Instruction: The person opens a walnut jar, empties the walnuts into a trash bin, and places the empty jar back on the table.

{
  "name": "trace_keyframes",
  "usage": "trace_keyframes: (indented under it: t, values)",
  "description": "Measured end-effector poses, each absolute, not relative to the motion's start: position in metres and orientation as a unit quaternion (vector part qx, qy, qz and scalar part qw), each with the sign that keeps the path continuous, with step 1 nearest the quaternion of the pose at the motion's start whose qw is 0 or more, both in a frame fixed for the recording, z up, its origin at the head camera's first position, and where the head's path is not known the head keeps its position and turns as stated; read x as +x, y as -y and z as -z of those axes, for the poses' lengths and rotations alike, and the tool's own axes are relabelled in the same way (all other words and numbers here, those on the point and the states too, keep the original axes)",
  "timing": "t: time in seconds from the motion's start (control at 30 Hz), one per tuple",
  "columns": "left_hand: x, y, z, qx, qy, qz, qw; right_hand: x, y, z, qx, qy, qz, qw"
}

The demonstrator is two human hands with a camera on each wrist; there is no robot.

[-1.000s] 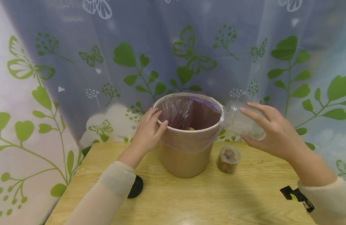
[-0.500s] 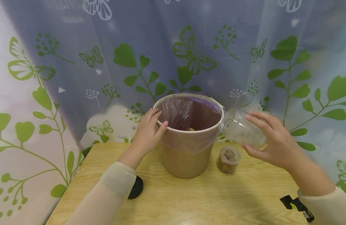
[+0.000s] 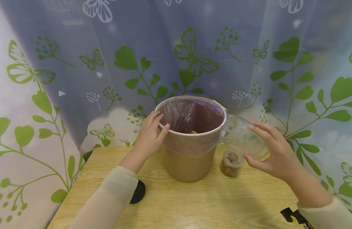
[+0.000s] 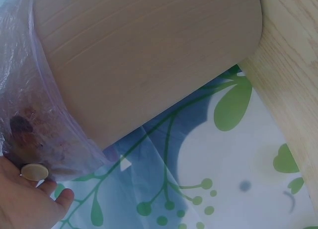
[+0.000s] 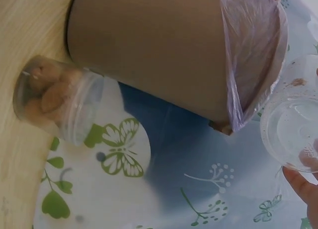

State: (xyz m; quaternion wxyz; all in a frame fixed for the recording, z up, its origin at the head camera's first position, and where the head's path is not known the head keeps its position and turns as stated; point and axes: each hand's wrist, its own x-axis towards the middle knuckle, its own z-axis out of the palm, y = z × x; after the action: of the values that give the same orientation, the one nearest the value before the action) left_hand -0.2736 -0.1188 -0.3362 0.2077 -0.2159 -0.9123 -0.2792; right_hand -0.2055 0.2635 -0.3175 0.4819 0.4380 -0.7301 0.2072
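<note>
My left hand (image 3: 149,135) grips the near-left rim of a brown trash can (image 3: 190,162), fingers over the edge. A thin translucent purple bag (image 3: 180,113) lines the can and folds over its rim. Beside the can's right rim, my right hand (image 3: 276,152) holds a clear plastic jar (image 3: 242,135) tilted on its side, mouth towards the can. Small brown specks stick to the jar (image 5: 293,124) in the right wrist view. Below it, a small clear tub (image 3: 231,165) of round brown pieces, which look like walnuts, stands on the table. Inside the can a small tan piece (image 3: 194,131) shows.
The can and tub stand on a light wooden table (image 3: 193,203). A round black object (image 3: 138,191) lies partly behind my left sleeve. A curtain (image 3: 153,31) with green leaves and butterflies hangs close behind. A black strap piece (image 3: 290,215) is at my right wrist.
My right hand has lowered with the jar, bringing it closer to the tub, and the jar has tilted differently. My left hand stays on the rim.
</note>
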Motion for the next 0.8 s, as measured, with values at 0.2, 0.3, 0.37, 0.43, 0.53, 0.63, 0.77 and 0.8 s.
trace_keyframes:
  t: [0.2, 0.3, 0.37, 0.43, 0.53, 0.63, 0.77, 0.8]
  values:
    - [-0.273, 0.119, 0.336, -0.216, 0.911, 0.281, 0.21, -0.205, -0.259, 0.328, 0.43, 0.732, -0.219, 0.481]
    - [-0.274, 0.119, 0.337, -0.216, 0.911, 0.282, 0.209, -0.204, -0.258, 0.333, 0.424, 0.734, -0.225, 0.48]
    - [-0.274, 0.119, 0.338, -0.215, 0.911, 0.283, 0.209, -0.204, -0.256, 0.336, 0.423, 0.734, -0.229, 0.48]
    - [-0.274, 0.119, 0.338, -0.214, 0.911, 0.283, 0.209, -0.203, -0.255, 0.339, 0.424, 0.732, -0.234, 0.48]
    - [-0.274, 0.119, 0.338, -0.213, 0.911, 0.283, 0.211, -0.204, -0.252, 0.345, 0.422, 0.73, -0.24, 0.481]
    - [-0.273, 0.119, 0.337, -0.213, 0.911, 0.284, 0.211, -0.204, -0.251, 0.351, 0.418, 0.73, -0.248, 0.481]
    - [-0.272, 0.119, 0.336, -0.215, 0.911, 0.284, 0.21, -0.205, -0.248, 0.359, 0.418, 0.728, -0.263, 0.475]
    - [-0.272, 0.119, 0.336, -0.216, 0.911, 0.282, 0.21, -0.205, -0.248, 0.362, 0.418, 0.73, -0.266, 0.472]
